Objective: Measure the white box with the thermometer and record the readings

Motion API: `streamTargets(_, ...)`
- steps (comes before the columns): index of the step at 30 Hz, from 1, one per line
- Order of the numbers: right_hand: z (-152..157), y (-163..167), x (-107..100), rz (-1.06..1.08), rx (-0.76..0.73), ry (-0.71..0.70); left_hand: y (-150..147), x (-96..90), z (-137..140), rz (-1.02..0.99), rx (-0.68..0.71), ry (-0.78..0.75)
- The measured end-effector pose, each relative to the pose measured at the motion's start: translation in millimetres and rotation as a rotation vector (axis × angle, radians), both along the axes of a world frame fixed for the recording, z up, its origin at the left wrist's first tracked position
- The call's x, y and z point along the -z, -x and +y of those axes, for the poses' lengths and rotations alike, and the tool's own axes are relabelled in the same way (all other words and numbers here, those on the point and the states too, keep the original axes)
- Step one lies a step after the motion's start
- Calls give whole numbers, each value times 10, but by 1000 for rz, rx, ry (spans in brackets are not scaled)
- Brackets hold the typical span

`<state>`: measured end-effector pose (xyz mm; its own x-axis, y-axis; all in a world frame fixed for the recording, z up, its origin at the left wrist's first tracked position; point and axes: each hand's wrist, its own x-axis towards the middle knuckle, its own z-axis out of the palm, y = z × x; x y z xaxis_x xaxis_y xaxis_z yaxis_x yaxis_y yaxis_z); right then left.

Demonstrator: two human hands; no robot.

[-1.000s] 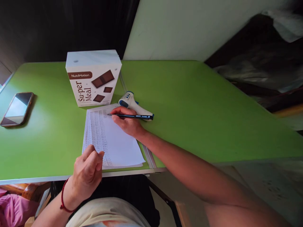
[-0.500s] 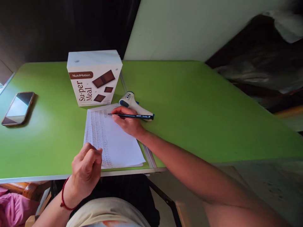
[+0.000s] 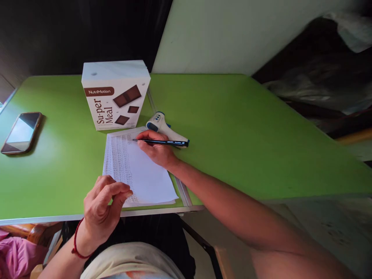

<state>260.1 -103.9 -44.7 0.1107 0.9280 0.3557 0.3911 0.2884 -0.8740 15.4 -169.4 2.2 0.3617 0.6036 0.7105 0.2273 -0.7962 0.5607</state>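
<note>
My right hand (image 3: 157, 149) is closed around a black pen (image 3: 171, 143), whose tip rests near the top of a sheet of paper (image 3: 148, 174). Rows of small handwriting cover the left part of that sheet, which lies on a few others. Just beyond my right hand is a white and blue infrared thermometer (image 3: 174, 136), partly covered by the hand and pen. My left hand (image 3: 101, 205), with a red cord at the wrist, is over the lower left corner of the paper. Its thumb and forefinger tips are together, and nothing shows between them.
A white NutriMotion box (image 3: 116, 100) stands upright just behind the paper. Toward the left edge of the green table (image 3: 247, 135) lies a smartphone (image 3: 21, 133). A metal strip (image 3: 183, 192) crosses the tabletop beside the sheets. Pink cloth (image 3: 20, 255) hangs below at the left.
My left hand has loosened from a tight fist, its forefinger and thumb now stretched further right over the paper. My right hand and the pen have hardly moved.
</note>
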Motion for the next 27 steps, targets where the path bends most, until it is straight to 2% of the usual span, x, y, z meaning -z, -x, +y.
streamTargets(5,0,-5,-6,17,-13,-33,28,-21,25,44,13,-98)
streamTargets(10,-11,-18,-14,-57,4,-20,-9,-4,10,61,-74,-59)
streamTargets(13,-33,-12,-36,-161,3,-88,-19,10,6,68,-71,-42)
streamTargets(16,-65,-15,-67,-320,-5,-192,1,24,10,92,-29,-47)
streamTargets(21,-128,-89,-144,-710,-7,-315,3,66,3,159,-13,4)
streamTargets(27,-177,-172,-193,-1061,-33,-245,-11,93,-8,178,-22,1)
